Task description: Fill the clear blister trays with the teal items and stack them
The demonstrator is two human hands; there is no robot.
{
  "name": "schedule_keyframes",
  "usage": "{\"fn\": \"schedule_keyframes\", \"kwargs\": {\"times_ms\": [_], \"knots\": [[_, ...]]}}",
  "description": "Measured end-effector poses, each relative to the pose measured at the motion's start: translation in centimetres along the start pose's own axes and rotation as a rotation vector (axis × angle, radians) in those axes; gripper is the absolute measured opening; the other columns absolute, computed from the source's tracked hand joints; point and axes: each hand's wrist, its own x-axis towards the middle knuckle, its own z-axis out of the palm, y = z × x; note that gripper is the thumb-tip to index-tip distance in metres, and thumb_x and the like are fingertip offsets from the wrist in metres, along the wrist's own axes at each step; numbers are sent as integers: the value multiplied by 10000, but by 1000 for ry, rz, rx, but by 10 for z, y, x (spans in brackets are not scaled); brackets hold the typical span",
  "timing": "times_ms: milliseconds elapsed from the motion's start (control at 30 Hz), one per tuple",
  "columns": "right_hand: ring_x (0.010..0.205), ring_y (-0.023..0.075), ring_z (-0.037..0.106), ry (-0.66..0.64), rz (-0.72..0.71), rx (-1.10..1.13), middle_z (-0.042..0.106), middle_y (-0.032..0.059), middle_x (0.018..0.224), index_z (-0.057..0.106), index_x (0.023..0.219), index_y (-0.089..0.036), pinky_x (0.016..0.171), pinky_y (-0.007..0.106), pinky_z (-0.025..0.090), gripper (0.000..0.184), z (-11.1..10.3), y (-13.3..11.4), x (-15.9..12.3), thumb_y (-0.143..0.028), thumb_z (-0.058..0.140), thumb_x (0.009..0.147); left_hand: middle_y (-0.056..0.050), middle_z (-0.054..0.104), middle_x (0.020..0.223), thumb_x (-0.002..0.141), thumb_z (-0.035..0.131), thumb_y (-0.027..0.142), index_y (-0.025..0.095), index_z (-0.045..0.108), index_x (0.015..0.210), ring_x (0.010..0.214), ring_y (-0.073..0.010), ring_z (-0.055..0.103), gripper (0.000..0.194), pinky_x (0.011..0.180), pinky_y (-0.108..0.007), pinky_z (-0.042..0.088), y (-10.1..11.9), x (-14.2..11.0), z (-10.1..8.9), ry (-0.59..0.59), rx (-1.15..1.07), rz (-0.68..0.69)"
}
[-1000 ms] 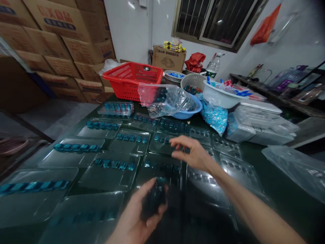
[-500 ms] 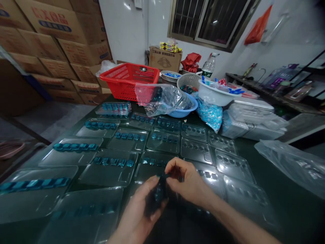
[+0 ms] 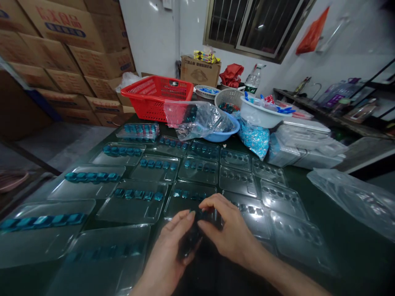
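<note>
some dark glossy pieces (image 3: 189, 240) sat cupped in left hand (image 3: 166, 248) | right hand (image 3: 231, 231) pinched beside, hold unclear | loose cupping risked spills onto clear rectangular plastic trays (image 3: 131, 211)

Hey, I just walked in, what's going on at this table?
The person's left grip holds something dark, too shadowed to make out. The right grip is right beside it; contact is hard to see. Clear trays are laid out across the dark green table, and those on the left hold rows of teal pieces.
</note>
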Motion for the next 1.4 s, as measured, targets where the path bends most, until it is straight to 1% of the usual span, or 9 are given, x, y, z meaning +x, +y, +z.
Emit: {"fn": "schedule_keyframes", "kwargs": {"times_ms": [333, 467, 567, 700, 800, 933, 1167, 1300, 1400], "knots": [[570, 81, 429, 80, 104, 123, 475, -40, 696, 465, 722, -190, 497, 194, 337, 162, 13, 4, -2, -51, 481, 639, 40, 512, 530, 637, 655, 230, 195, 521, 766, 384, -81, 468, 189, 280, -140, 191, -6, 7, 0, -47, -50, -19], [528, 73, 390, 268, 160, 48, 454, -51, 640, 493, 714, -184, 475, 195, 301, 157, -12, 30, 6, -49, 486, 635, -37, 629, 731, 613, 670, 151, 203, 497, 826, 527, -132, 578, 280, 346, -159, 351, 0, 10, -11, 65, -218, -41], [556, 77, 420, 373, 271, 180, 494, -35, 689, 534, 817, -184, 498, 197, 331, 130, -38, 53, 14, -130, 544, 699, -88, 644, 847, 622, 660, 129, 195, 485, 844, 642, -180, 616, 290, 411, -189, 414, 8, 9, -19, 140, -315, -29], [567, 79, 442, 242, 310, 490, 510, -20, 717, 561, 891, -183, 509, 202, 361, 215, -45, 59, 17, -225, 636, 693, -88, 647, 852, 626, 681, 172, 201, 497, 863, 625, -168, 608, 301, 429, -198, 417, 7, 7, -14, 108, -232, -58], [541, 72, 438, 134, 321, 644, 490, -33, 665, 571, 833, -182, 480, 186, 352, 212, -32, 43, 13, -217, 680, 655, -91, 648, 852, 624, 674, 162, 191, 540, 884, 639, -150, 598, 294, 466, -199, 428, 3, 5, -4, 91, -135, -75], [645, 98, 517, -15, 310, 747, 544, -6, 769, 587, 786, -183, 550, 203, 409, 178, -14, 22, 5, -207, 696, 647, -63, 630, 833, 654, 641, 185, 193, 577, 967, 634, -138, 584, 320, 482, -205, 421, 3, -1, 2, -53, -30, -129], [726, 126, 533, 104, 139, 407, 567, 18, 815, 644, 805, -198, 625, 242, 426, 83, 5, 19, -5, -242, 618, 740, -45, 586, 886, 631, 668, 222, 195, 587, 917, 708, -147, 564, 298, 557, -244, 461, 3, -4, -5, 45, -30, -95], [690, 122, 525, 96, 40, 246, 566, 23, 785, 638, 831, -192, 609, 244, 414, 94, 4, 15, -9, -222, 566, 778, -36, 587, 861, 625, 674, 208, 199, 586, 903, 702, -145, 571, 291, 560, -236, 457, 2, -6, -5, 37, -48, -85], [697, 120, 524, 55, 38, 247, 563, 17, 788, 628, 808, -187, 619, 238, 410, 67, 0, 13, -10, -203, 579, 765, -40, 609, 795, 602, 689, 217, 205, 589, 910, 666, -166, 590, 324, 513, -232, 443, 1, -7, -4, 86, -25, -93]]}}
